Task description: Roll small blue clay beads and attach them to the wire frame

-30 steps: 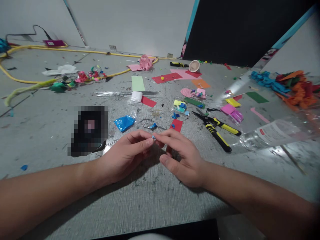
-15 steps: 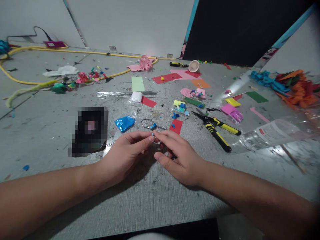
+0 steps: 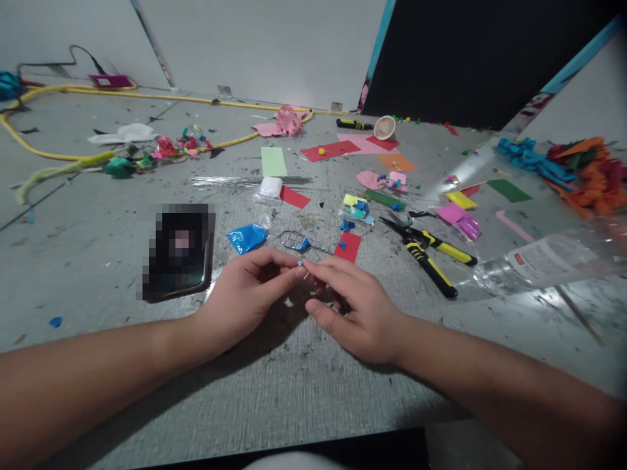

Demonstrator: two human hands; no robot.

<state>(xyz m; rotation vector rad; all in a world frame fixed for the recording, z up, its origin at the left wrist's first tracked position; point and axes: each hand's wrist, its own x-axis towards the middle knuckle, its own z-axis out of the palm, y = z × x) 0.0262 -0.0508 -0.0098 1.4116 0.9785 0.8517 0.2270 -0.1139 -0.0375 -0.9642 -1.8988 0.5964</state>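
Left hand (image 3: 245,287) pinching small blue piece (image 3: 300,263); right hand (image 3: 362,307) spread, seemingly touching its right side.

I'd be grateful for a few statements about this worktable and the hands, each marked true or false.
1. The left hand holds a tiny light-blue piece at its fingertips. True.
2. The pliers lie with their handles pressed together. False: the handles are spread apart.
3. The right hand has its thumb apart from its forefinger. True.
4. The blue packet lies to the right of the pliers. False: it lies to their left.
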